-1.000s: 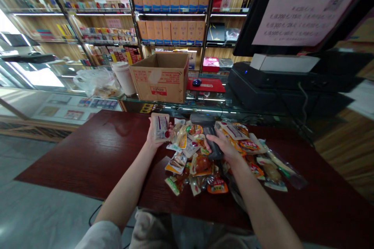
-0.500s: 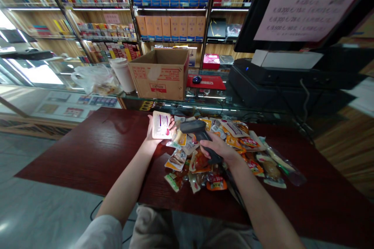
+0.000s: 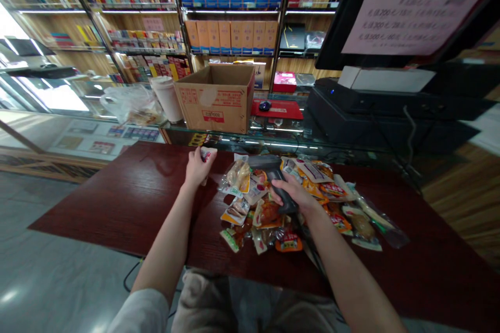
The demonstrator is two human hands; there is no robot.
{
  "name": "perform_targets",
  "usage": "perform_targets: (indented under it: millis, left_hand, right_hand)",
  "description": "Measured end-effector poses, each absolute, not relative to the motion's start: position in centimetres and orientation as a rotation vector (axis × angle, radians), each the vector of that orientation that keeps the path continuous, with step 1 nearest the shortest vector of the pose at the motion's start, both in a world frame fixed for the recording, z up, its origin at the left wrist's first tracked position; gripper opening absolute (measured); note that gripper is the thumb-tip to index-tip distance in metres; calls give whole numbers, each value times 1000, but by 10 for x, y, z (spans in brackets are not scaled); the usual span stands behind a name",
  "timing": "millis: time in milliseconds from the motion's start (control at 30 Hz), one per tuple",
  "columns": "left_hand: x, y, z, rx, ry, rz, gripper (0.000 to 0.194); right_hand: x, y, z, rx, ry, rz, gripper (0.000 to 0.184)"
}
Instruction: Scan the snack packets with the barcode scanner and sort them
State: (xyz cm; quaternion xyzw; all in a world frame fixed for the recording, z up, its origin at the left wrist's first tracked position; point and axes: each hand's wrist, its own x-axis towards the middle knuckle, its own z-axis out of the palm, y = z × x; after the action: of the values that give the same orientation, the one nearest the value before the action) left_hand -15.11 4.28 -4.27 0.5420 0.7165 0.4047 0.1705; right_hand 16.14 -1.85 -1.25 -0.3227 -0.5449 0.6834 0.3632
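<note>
My left hand (image 3: 197, 167) grips a pale food packet (image 3: 209, 154), which is turned so that mostly its edge shows; fingers cover part of it. It is just left of the pile, over the dark red-brown table (image 3: 117, 203). My right hand (image 3: 291, 192) is wrapped around the handle of a black barcode scanner (image 3: 278, 177), its head pointing left above the pile. Beneath and around the scanner lie several vacuum-packed snack packets (image 3: 269, 213), orange, white and clear. A flat pale packet (image 3: 312, 170) rests on top at the right side of the pile.
An open cardboard box (image 3: 214, 106) stands on the glass counter behind the table, beside a white paper cup (image 3: 167, 99) and a plastic bag (image 3: 133, 106). A mouse (image 3: 264, 106) sits on a red mat. A dark monitor (image 3: 344, 21) with a paper sign is at the right.
My left hand has turned over with the packet and shifted slightly left, away from the pile. The scanner swung toward the packet, lit it brightly, then drew back right; its light no longer shows.
</note>
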Motion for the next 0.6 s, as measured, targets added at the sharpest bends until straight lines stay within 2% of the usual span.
perform_targets:
  millis: [100,267,467,600]
  left_hand:
    - [-172,36,-41,1683,2495,714,96]
    - [-213,34,-46,1650,2640,346,92]
    - [-265,34,-52,1611,2776,290,86]
    - [-247,36,-43,1810,2875,376,74]
  right_hand:
    - [161,-19,-10,-815,-1349,1768,33]
    - [160,-18,-8,-808,-1260,1772,34]
    - [162,-13,-16,-877,-1240,1758,36]
    - [162,-12,-17,-868,-1247,1760,37]
